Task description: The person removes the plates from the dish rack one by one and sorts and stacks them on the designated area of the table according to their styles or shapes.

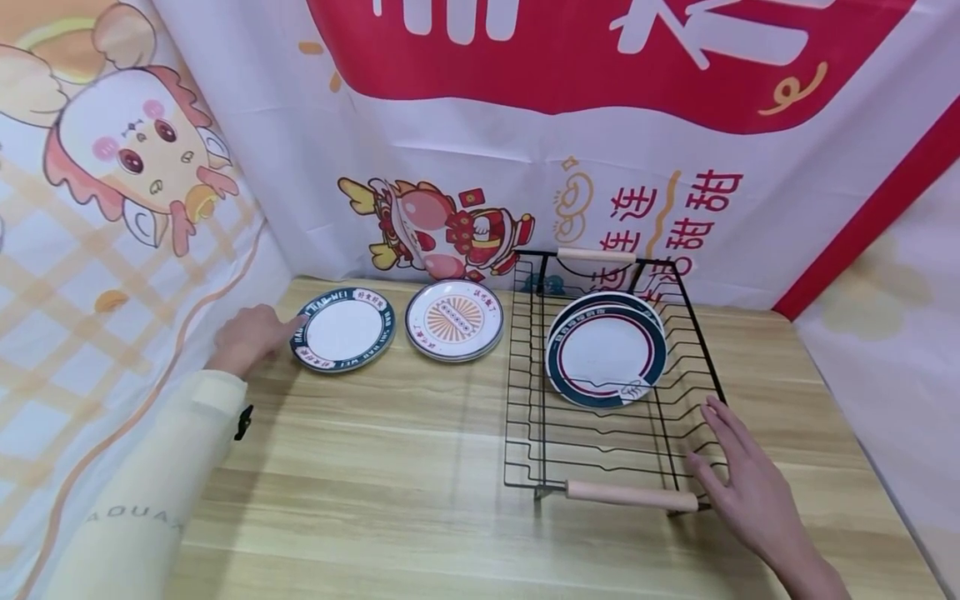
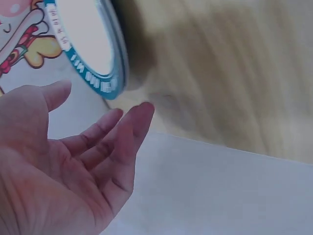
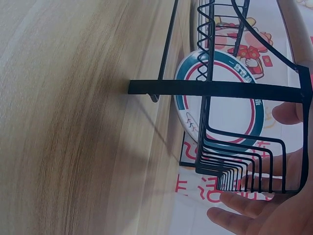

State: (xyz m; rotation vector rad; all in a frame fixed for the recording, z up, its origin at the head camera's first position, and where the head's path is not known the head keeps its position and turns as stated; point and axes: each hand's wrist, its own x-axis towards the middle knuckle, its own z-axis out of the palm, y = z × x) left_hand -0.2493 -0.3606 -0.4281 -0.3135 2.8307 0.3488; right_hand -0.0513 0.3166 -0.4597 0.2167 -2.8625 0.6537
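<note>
My left hand (image 1: 255, 337) reaches to the left side of a white plate with a dark teal lettered rim (image 1: 345, 329). In the left wrist view its fingers are spread and loosely bent, just short of that plate's edge, with nothing in the palm. My right hand (image 1: 753, 492) is at the near right corner of a black wire dish rack (image 1: 600, 450). Its fingers lie loosely along the rack's outer side and its thumb is over the inner side. Toward the rack's far end, a teal-rimmed plate with a red ring (image 1: 606, 357) leans in front of another dark-rimmed plate (image 1: 645, 304).
A white plate with an orange sunburst (image 1: 453, 320) lies on the wooden table (image 1: 360, 492) between the teal-rimmed plate and the rack. The rack has pale wooden handles (image 1: 630, 495) at both ends. Printed cloth (image 1: 450, 150) hangs behind the table and at its sides.
</note>
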